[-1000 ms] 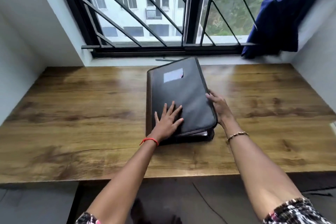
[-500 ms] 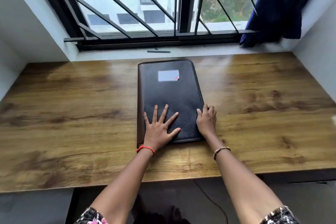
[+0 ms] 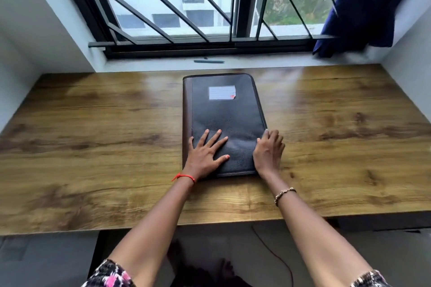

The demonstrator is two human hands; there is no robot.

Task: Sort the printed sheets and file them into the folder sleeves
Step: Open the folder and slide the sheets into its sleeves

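Note:
A closed black folder (image 3: 228, 114) with a brown spine and a small white label lies flat in the middle of the wooden desk (image 3: 93, 142). My left hand (image 3: 205, 154) rests flat on the cover near its lower left corner, fingers spread. My right hand (image 3: 268, 151) sits at the folder's lower right edge, fingers bent down over that edge onto the desk. No printed sheets show; whatever is inside the folder is hidden.
A dark pen (image 3: 208, 61) lies on the white window sill behind the desk. A blue cloth (image 3: 363, 7) hangs at the right end of the barred window. Walls close in the desk on the left and right.
One second ago the cover was still raised on its right side; it has come down flat. My right hand slid from the cover's open edge to the lower right edge.

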